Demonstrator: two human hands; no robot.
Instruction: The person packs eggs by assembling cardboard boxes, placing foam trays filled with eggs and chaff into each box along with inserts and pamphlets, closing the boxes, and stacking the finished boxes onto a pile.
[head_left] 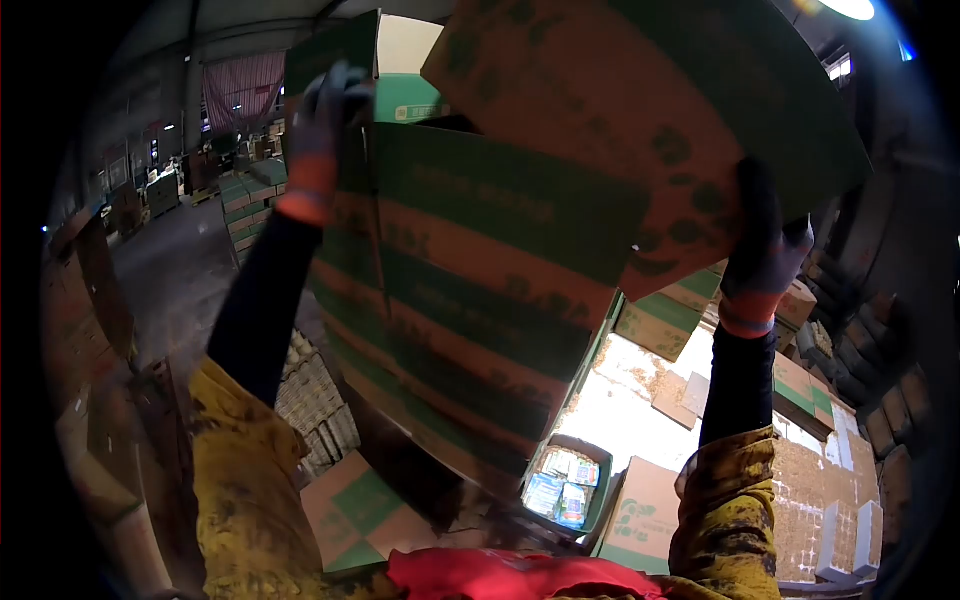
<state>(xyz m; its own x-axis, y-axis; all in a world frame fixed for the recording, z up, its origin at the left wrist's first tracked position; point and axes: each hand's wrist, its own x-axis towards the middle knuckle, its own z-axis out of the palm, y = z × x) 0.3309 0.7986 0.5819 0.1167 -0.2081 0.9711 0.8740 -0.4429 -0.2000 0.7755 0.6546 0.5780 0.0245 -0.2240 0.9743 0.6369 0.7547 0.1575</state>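
Note:
A large brown and green carton (pixel 590 120) is tilted above a tall stack of similar cartons (pixel 470 270). My right hand (pixel 765 240), in a grey and orange glove, grips the raised carton at its lower right corner. On the left, my left hand (pixel 325 140), gloved the same way and blurred, is raised at the upper left side of the stack, beside a green carton panel. What its fingers hold, if anything, is hard to make out. Another carton with a pale top and green band (pixel 408 95) shows behind.
A brightly lit table (pixel 625 390) lies at the lower right, with flat cardboard and flattened cartons on it. Near its left end sits a dark bin (pixel 598 500) of small packets. More carton stacks (pixel 245 205) stand at the left, and egg-tray-like stacks (pixel 315 405) lie below.

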